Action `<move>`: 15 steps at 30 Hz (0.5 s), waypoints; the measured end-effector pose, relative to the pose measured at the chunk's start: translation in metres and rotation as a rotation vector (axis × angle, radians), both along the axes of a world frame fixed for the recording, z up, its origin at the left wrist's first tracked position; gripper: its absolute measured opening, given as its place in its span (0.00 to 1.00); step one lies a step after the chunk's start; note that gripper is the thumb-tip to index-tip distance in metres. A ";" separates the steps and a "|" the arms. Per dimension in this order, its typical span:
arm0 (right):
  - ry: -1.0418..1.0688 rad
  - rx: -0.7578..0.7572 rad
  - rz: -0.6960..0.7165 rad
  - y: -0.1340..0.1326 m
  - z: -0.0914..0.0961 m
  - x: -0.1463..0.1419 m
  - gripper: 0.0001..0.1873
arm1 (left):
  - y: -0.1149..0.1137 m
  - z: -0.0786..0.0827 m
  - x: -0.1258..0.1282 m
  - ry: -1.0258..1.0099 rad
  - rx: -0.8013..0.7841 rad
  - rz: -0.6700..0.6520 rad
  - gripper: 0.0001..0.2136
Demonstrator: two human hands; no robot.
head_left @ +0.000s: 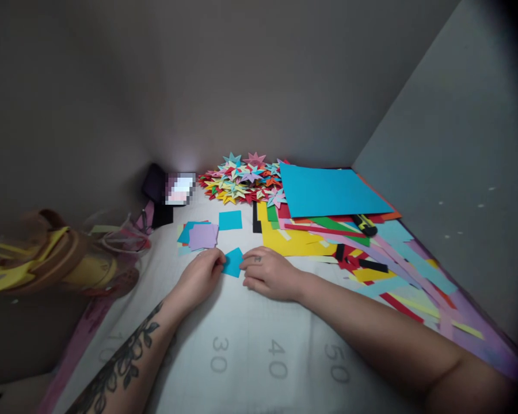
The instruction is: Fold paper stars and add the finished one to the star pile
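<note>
A small blue paper square [232,263], turned cornerwise, sits between my two hands. My left hand [202,273] is closed, its thumb and fingers pinching the paper at the left side. At the opposite edge, the bent fingertips of my right hand [270,273] hold the paper too; its thumb is partly hidden. Just beyond lies another flat blue square [230,220]. A loose stack of squares, with a lilac square [203,236] on top, is near my left hand.
Folded paper stars [242,181] are heaped by the wall. Right of them lie a large blue sheet [328,192], a yellow sheet [293,242], a utility knife [365,225] and scattered paper strips [397,276]. At left are a lit phone [180,189] and a brown-and-yellow container [82,259].
</note>
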State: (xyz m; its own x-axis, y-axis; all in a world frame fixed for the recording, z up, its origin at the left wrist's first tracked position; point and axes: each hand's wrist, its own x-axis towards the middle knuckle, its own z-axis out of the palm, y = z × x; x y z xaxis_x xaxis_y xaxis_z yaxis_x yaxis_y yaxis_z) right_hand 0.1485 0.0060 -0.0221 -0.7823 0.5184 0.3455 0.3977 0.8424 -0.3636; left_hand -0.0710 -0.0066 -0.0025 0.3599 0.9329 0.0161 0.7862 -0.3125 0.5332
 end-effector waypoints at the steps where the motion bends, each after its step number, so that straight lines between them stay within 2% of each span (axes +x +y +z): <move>1: 0.020 0.018 -0.002 0.001 -0.001 0.003 0.12 | 0.000 0.000 0.000 -0.006 0.000 0.001 0.05; 9: -0.017 0.024 0.037 0.007 -0.001 0.007 0.11 | 0.001 -0.010 -0.008 -0.069 0.024 0.020 0.06; 11: 0.059 0.041 0.036 0.007 -0.002 0.007 0.12 | 0.000 -0.010 -0.008 -0.100 0.059 0.028 0.07; 15: 0.350 0.103 -0.001 0.009 -0.002 0.003 0.10 | -0.006 -0.004 -0.002 -0.205 0.172 0.052 0.09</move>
